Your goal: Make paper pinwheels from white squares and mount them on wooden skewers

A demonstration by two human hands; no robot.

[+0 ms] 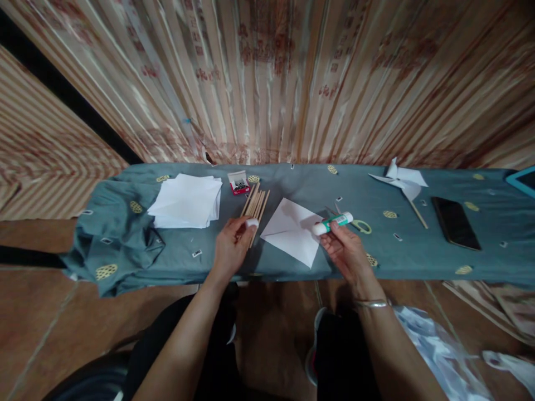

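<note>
My right hand [345,245] grips a white and green glue stick [337,223] over the right corner of a white paper square [291,231]. Crease or cut lines run across that paper. Between the fingers of my left hand [232,242] is a small white cap [251,223]. Several thin wooden sticks [259,203] lie beneath and just beyond my left hand. Partly hidden behind the glue stick is a pair of scissors [361,226] with a yellow-green handle.
A stack of white paper [186,200] and a small red and white box [239,184] of tiny dark items lie to the left. Rightward are a paper pinwheel [399,181] on a stick, a dark phone [455,223] and a blue-edged object [522,181]. A patterned green cloth [422,259] covers the narrow table.
</note>
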